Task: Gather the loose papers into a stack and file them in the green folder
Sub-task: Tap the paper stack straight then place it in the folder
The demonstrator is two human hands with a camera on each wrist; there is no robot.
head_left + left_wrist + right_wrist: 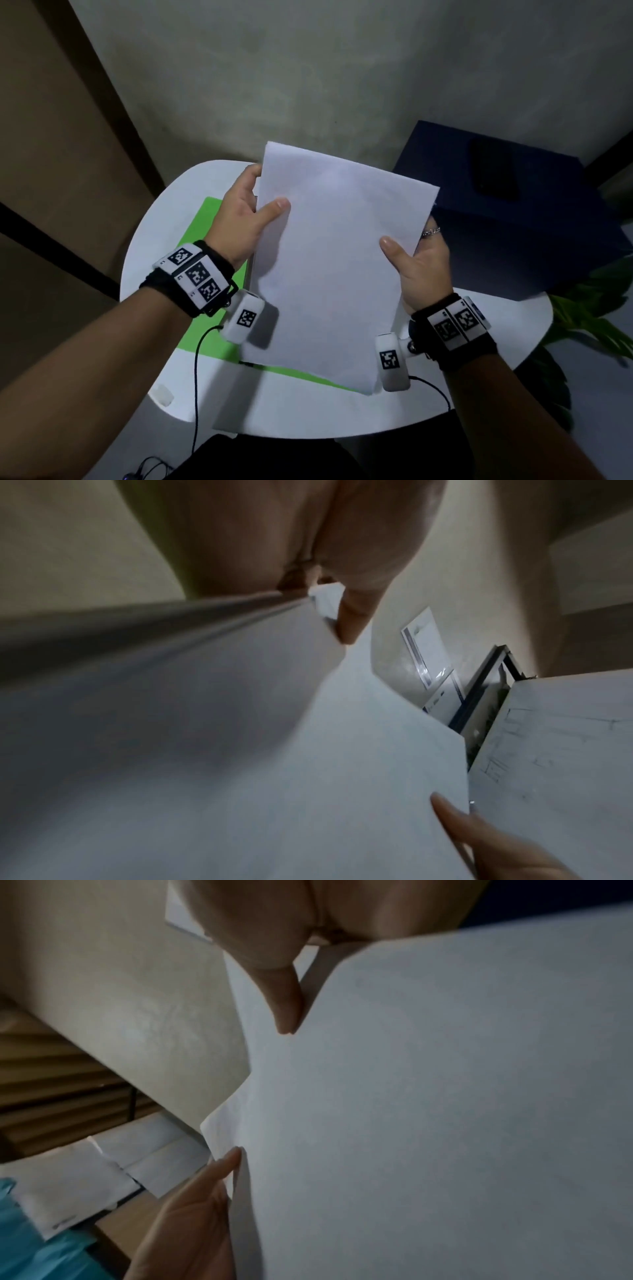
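A stack of plain white paper sheets (337, 260) is held above the round white desk (294, 407), pinched at its side edges by the left hand (239, 219) and right hand (423, 270) (thumbs on top); a flat bright green folder (202, 246) lies by the desk's left edge.

The stack of papers (335, 260) is held up above the bench (291, 404) between the left hand (239, 222) and right hand (423, 274), over the folder (205, 274) lying on the bench, a box (513, 240) to the right.

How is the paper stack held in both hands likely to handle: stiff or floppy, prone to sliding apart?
The paper stack probably flexes easily: the left wrist view shows it bowing. Its sheets may slip apart, since the left hand and right hand pinch only its side edges. It seems light, held clear of the green folder.
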